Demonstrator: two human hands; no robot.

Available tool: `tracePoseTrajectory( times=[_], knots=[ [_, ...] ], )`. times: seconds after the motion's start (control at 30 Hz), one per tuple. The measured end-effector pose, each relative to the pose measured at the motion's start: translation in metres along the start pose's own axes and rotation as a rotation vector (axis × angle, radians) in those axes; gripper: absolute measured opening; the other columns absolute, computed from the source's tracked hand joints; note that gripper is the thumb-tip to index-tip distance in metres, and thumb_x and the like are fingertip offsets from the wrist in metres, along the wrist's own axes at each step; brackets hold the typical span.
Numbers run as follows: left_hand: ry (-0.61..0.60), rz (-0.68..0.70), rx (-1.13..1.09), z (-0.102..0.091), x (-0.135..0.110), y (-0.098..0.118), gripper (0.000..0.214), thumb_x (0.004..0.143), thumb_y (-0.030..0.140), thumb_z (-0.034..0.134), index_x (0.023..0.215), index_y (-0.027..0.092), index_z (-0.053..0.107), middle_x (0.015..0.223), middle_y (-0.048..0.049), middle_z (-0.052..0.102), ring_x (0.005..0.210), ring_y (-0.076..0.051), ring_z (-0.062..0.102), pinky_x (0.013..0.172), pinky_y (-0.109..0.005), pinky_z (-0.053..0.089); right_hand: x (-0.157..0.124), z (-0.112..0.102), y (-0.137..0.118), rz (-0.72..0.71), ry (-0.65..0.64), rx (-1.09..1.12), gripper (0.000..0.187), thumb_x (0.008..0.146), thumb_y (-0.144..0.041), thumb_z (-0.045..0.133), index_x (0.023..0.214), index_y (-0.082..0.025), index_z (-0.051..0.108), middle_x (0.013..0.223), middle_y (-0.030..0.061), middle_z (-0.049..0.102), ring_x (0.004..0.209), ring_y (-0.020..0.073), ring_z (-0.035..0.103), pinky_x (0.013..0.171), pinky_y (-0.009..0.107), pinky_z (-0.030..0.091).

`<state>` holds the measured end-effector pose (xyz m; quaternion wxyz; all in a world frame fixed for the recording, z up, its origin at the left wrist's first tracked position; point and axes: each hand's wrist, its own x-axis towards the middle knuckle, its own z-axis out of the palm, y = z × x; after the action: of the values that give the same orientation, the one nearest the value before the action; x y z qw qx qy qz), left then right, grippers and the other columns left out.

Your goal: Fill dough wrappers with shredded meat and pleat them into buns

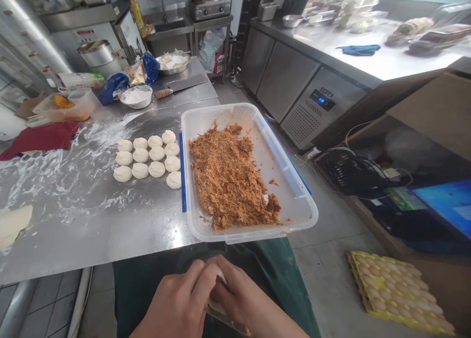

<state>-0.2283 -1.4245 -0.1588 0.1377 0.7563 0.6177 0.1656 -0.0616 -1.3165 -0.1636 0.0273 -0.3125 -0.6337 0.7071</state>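
My left hand and my right hand meet in front of the apron, fingers closed together around a pale dough bun. Most of the bun is hidden behind the fingers. Just beyond the hands is a clear plastic tub with a brown, chopped filling heaped towards its left side. Left of the tub, several round filled buns sit in rows on the steel table.
Flour is smeared over the table. A cleaver lies behind the buns, near a bowl of white powder. Flat dough rests at the left edge, and a red cloth farther back. Egg trays stand on the floor at right.
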Motion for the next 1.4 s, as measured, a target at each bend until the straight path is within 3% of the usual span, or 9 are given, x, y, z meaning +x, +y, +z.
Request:
tracePoseTrajectory(
  times=[0.2,0.37,0.5,0.7,0.87,1.03,1.2,1.33,1.4],
  knots=[
    [0.0,0.001,-0.013,0.001,0.0,-0.001,0.027,0.093,0.005,0.045,0.112,0.021,0.057,0.089,-0.0033,0.062,0.062,-0.018,0.065,0.052,-0.03,0.056,0.001,-0.002,-0.003,0.026,-0.046,-0.041,0.008,0.097,-0.022,0.053,0.095,-0.022,0.061,0.094,0.0039,0.072,0.087,0.0227,0.064,0.075,0.034,0.046],
    [-0.011,-0.005,0.032,0.003,-0.001,-0.005,0.046,0.092,0.001,0.042,0.135,0.016,0.053,0.099,-0.0064,0.068,0.07,-0.018,0.07,0.058,-0.029,0.059,0.001,-0.006,-0.008,-0.075,-0.023,-0.068,0.006,0.092,-0.027,0.065,0.095,-0.022,0.063,0.095,0.0039,0.071,0.083,0.0226,0.061,0.075,0.035,0.048],
    [0.071,-0.088,-0.078,-0.001,-0.001,-0.011,0.024,0.1,0.01,0.044,0.111,0.021,0.062,0.092,-0.0041,0.066,0.071,-0.017,0.07,0.06,-0.027,0.059,-0.001,-0.009,-0.007,-0.049,-0.094,0.226,0.031,0.095,-0.041,0.07,0.121,-0.024,0.066,0.107,0.0045,0.071,0.099,0.0265,0.064,0.089,0.038,0.051],
    [0.166,-0.061,-0.095,-0.001,-0.001,-0.013,0.042,0.102,0.011,0.049,0.143,0.019,0.055,0.107,-0.0074,0.072,0.083,-0.017,0.076,0.073,-0.027,0.065,-0.002,0.0,0.002,-0.075,-0.155,0.531,0.036,0.103,-0.047,0.06,0.133,-0.025,0.057,0.105,0.0018,0.063,0.093,0.0198,0.059,0.088,0.038,0.05],
    [0.156,-0.059,-0.133,-0.001,-0.002,-0.007,0.032,0.099,0.006,0.046,0.123,0.021,0.061,0.098,-0.0049,0.069,0.076,-0.017,0.074,0.066,-0.027,0.063,-0.002,0.002,0.002,-0.035,-0.096,0.489,0.033,0.105,-0.049,0.056,0.126,-0.024,0.055,0.101,0.0011,0.062,0.09,0.0186,0.055,0.086,0.036,0.046],
    [0.074,-0.024,-0.016,-0.001,-0.003,-0.005,0.055,0.096,0.003,0.044,0.15,0.016,0.046,0.107,-0.0081,0.069,0.074,-0.019,0.073,0.062,-0.031,0.062,-0.003,0.002,-0.008,-0.09,-0.048,0.31,0.028,0.106,-0.05,0.052,0.108,-0.023,0.058,0.106,0.0038,0.06,0.098,0.0216,0.055,0.09,0.037,0.048],
    [0.054,-0.025,-0.027,0.0,-0.002,-0.004,0.029,0.097,0.007,0.047,0.12,0.02,0.059,0.092,-0.0038,0.063,0.068,-0.02,0.068,0.057,-0.032,0.06,-0.001,0.002,-0.005,0.029,-0.063,0.326,0.027,0.107,-0.048,0.048,0.112,-0.023,0.057,0.1,0.0028,0.062,0.091,0.0213,0.056,0.081,0.035,0.049],
    [0.032,-0.002,0.068,0.001,0.001,-0.003,0.056,0.09,0.0,0.043,0.144,0.015,0.049,0.101,-0.0065,0.067,0.066,-0.019,0.068,0.054,-0.031,0.059,0.0,0.002,-0.005,-0.102,-0.029,0.119,0.015,0.103,-0.035,0.053,0.101,-0.021,0.058,0.106,0.0063,0.063,0.096,0.0244,0.059,0.088,0.039,0.05],
    [0.05,0.023,0.076,0.001,0.003,-0.002,0.049,0.089,-0.001,0.042,0.135,0.014,0.055,0.097,-0.0062,0.067,0.065,-0.019,0.067,0.052,-0.031,0.058,0.0,0.001,-0.006,-0.097,-0.05,0.081,0.012,0.102,-0.032,0.054,0.101,-0.021,0.059,0.107,0.0069,0.066,0.097,0.0256,0.061,0.088,0.04,0.05]
  ],
)
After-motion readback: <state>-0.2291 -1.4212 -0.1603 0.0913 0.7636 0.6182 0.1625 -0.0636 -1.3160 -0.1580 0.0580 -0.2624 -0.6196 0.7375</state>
